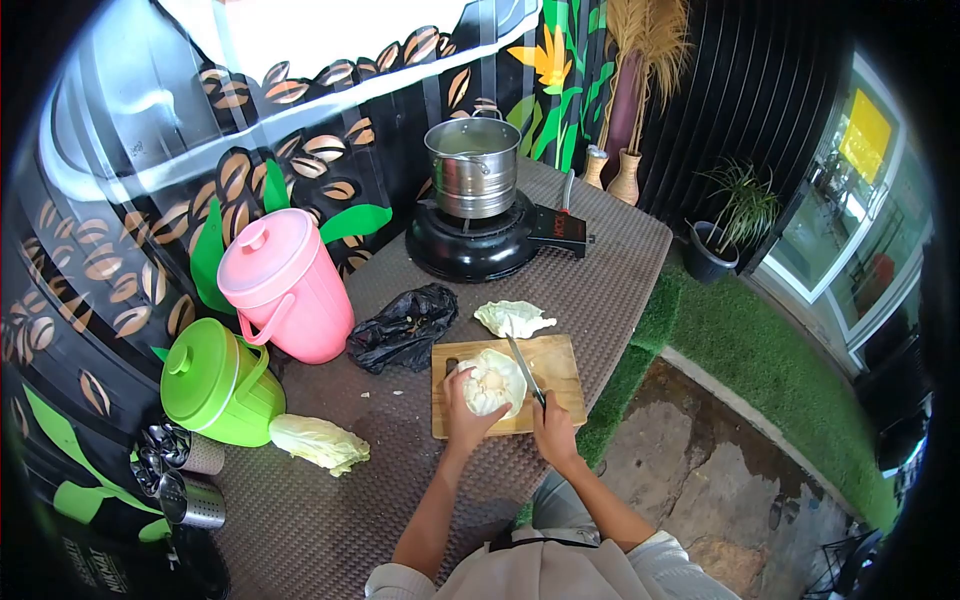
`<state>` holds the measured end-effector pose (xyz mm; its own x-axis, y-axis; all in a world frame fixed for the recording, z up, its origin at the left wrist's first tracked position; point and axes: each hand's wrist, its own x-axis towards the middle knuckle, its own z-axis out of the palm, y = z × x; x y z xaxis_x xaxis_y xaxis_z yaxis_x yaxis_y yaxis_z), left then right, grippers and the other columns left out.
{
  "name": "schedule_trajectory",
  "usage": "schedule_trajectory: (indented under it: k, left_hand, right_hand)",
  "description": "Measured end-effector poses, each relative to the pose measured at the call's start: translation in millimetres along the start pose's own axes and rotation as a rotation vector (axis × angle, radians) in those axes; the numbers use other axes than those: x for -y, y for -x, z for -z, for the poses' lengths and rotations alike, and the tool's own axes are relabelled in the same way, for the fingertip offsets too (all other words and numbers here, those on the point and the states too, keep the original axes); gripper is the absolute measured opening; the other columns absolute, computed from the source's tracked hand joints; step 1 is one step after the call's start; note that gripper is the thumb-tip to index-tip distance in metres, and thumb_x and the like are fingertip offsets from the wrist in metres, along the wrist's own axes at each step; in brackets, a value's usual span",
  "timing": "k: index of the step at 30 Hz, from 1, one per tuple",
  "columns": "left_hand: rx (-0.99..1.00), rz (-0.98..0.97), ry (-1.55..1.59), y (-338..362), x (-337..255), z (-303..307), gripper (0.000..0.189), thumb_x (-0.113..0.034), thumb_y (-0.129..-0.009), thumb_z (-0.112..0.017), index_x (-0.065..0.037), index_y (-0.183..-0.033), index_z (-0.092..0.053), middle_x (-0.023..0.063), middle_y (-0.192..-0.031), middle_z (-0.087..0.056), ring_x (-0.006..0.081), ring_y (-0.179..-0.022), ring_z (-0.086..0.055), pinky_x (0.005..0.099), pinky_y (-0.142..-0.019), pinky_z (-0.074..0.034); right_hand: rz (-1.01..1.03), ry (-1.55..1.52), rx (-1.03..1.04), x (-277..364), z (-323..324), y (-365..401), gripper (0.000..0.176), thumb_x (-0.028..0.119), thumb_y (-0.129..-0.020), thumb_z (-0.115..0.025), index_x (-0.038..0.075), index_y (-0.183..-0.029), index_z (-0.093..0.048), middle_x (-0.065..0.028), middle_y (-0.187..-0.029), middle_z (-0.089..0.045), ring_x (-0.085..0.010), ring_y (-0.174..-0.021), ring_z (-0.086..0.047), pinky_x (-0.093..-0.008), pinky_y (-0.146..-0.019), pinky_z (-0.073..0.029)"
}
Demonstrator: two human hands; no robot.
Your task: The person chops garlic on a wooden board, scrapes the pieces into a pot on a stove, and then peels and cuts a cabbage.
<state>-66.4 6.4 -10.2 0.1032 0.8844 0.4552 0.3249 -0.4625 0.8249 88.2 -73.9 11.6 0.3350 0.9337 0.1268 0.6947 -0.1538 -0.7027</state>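
Now L fingers [456,380] grip cabbage [492,382], R fingers [547,418] clasp knife [524,366].

The cabbage [491,383] is pale green-white on a tan wooden cutting board [560,365]. The tabletop [330,500] is brown with a woven pattern. One lidded jug [285,285] is pink, another [222,383] bright green; the plastic bag [403,327] is black; the pot [473,165] is silver on a black stove [470,250].
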Motion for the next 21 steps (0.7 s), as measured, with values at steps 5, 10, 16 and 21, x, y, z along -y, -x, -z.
schedule_trajectory:
  k: [5, 10, 16, 21]
  left_hand:
    - [0.257, -0.062, 0.128, -23, 4, 17, 0.083, -0.012, -0.054, -0.092, -0.01, -0.125, -0.048, 0.015, -0.13, -0.041, 0.0346, -0.12, -0.045, 0.0433, -0.101, -0.042]
    - [0.359, -0.066, 0.138, -28, 10, 22, 0.083, -0.014, -0.055, -0.093, -0.01, -0.125, -0.048, 0.0144, -0.131, -0.04, 0.0335, -0.123, -0.044, 0.0416, -0.103, -0.04]
    - [0.397, 0.026, 0.146, -29, 11, 25, 0.086, -0.019, -0.054, -0.094, -0.009, -0.126, -0.047, 0.0142, -0.132, -0.04, 0.0319, -0.125, -0.043, 0.0411, -0.104, -0.039]
    - [0.418, 0.056, 0.182, -29, 16, 25, 0.085, -0.018, -0.054, -0.094, -0.01, -0.125, -0.048, 0.0142, -0.132, -0.04, 0.0324, -0.125, -0.042, 0.0413, -0.105, -0.038]
  right_hand:
    - [0.05, -0.219, 0.107, 1, 20, -19, 0.029, 0.025, -0.098, -0.052, -0.001, -0.11, -0.06, -0.0248, -0.081, -0.066, -0.0427, -0.08, -0.065, -0.045, -0.068, -0.048]
    - [0.023, -0.256, 0.317, -14, 39, -40, 0.035, 0.031, -0.099, -0.054, -0.001, -0.108, -0.063, -0.0175, -0.075, -0.064, -0.0291, -0.07, -0.063, -0.0388, -0.066, -0.047]
    - [0.075, -0.242, 0.403, -13, 47, -47, 0.037, 0.034, -0.1, -0.052, -0.001, -0.102, -0.063, -0.009, -0.066, -0.057, -0.0155, -0.06, -0.053, -0.0331, -0.059, -0.043]
    - [0.223, -0.152, 0.25, -12, 39, -46, 0.033, 0.03, -0.099, -0.054, -0.002, -0.095, -0.063, -0.0121, -0.066, -0.058, -0.0217, -0.057, -0.057, -0.035, -0.056, -0.044]
